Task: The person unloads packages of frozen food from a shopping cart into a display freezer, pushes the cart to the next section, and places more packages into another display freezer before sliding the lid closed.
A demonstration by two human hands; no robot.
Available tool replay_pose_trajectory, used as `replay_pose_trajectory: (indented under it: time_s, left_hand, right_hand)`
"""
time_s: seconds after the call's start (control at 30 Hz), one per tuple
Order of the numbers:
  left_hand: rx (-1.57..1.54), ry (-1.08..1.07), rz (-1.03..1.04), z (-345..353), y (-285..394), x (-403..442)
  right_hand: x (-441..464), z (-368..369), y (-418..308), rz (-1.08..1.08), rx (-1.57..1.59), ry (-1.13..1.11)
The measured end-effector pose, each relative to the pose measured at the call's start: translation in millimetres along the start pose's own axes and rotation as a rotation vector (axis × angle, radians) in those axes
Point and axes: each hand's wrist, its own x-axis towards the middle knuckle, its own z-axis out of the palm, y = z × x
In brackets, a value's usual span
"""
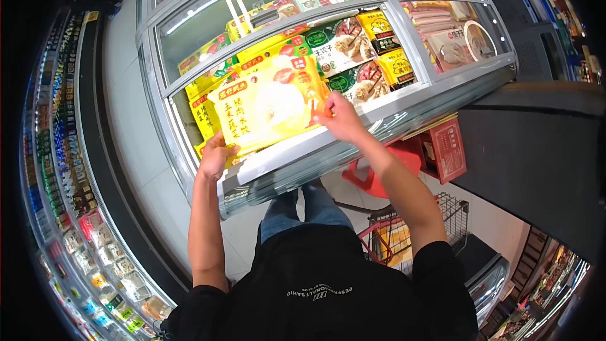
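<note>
A large yellow bag of dumplings (271, 104) is held between my hands over the front edge of the freezer (297, 151). My left hand (216, 155) grips its lower left corner, thumb on the front. At the bag's right edge my right hand (341, 117) is closed on the side. Glare whitens the middle of the bag. Other yellow bags (205, 113) lie behind and left of it. To its right are green and white dumpling bags (341, 44) and smaller yellow and black bags (396, 66).
Sliding glass lids (196, 31) cover the freezer's back part. Pink-toned packages (448, 47) lie in the right compartment. A red stool (366, 177), a red box (444, 149) and a shopping cart (454, 215) stand at the lower right. Shelves of goods (69, 170) line the left.
</note>
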Motion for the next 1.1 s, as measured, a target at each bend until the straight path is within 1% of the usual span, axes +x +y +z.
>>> replay_pose_trajectory:
  time_s: [0.03, 0.07, 0.17, 0.2, 0.23, 0.3, 0.33, 0.37, 0.43, 0.47, 0.57, 0.6, 0.73, 0.83, 0.87, 0.9, 0.93, 0.97, 1.03, 1.07, 1.1]
  left_hand:
    - [0.001, 0.028, -0.072, -10, 5, -5]
    - [-0.004, 0.036, -0.057, -15, 7, -8]
    - [0.014, 0.023, -0.047, -24, 4, -3]
    - [0.026, 0.013, -0.048, -29, 0, 1]
    - [0.001, 0.012, -0.098, -28, -3, 6]
    - [0.042, 0.051, -0.024, -14, -11, 17]
    - [0.039, 0.002, -0.064, -14, -17, 26]
    - [0.045, 0.016, -0.054, -13, -24, 33]
    - [0.055, 0.035, -0.034, 16, -24, 41]
    - [0.139, 0.042, -0.030, 27, -16, 40]
    - [0.091, 0.082, -0.068, 49, -10, 47]
    - [0.044, 0.044, -0.013, 51, -15, 54]
    - [0.027, 0.058, 0.038, 59, -24, 59]
    - [0.050, 0.066, 0.111, 66, -32, 67]
    - [0.051, 0.053, 0.136, 68, -38, 72]
    - [0.049, 0.062, 0.128, 80, -27, 68]
    - [0.079, 0.071, 0.092, 85, -31, 73]
    - [0.106, 0.080, 0.058, 88, -35, 78]
    - [0.067, 0.074, 0.022, 104, -26, 75]
    - [0.046, 0.062, 0.080, 101, -47, 87]
    - [0.075, 0.072, 0.059, 107, -40, 84]
  right_hand:
    - [-2, 10, -5, -0.006, 0.020, -0.015]
    - [-4, 19, -11, -0.055, 0.025, 0.018]
    - [8, 25, -14, 0.049, -0.035, -0.101]
    - [13, 24, -12, 0.033, -0.078, -0.110]
    - [19, 21, -9, 0.052, -0.100, -0.121]
    - [30, 11, 3, 0.091, -0.148, -0.144]
    - [36, 5, 9, 0.090, -0.157, -0.130]
    - [41, -1, 17, 0.105, -0.175, -0.139]
    - [50, -15, 27, 0.139, -0.214, -0.151]
    - [53, -20, 33, 0.143, -0.194, -0.154]
    - [58, -32, 44, 0.206, -0.118, -0.142]
    - [58, -35, 48, 0.165, -0.112, -0.130]
    - [69, -41, 69, 0.240, 0.005, -0.180]
    - [84, -49, 92, 0.245, -0.050, -0.210]
    - [89, -56, 105, 0.211, -0.048, -0.205]
    - [95, -58, 116, 0.177, -0.046, -0.200]
    - [93, -69, 88, 0.285, -0.036, -0.228]
    - [94, -71, 87, 0.306, -0.015, -0.240]
    - [96, -86, 89, 0.351, 0.024, -0.258]
    - [97, -88, 90, 0.358, 0.066, -0.255]
    - [97, -89, 88, 0.366, 0.109, -0.250]
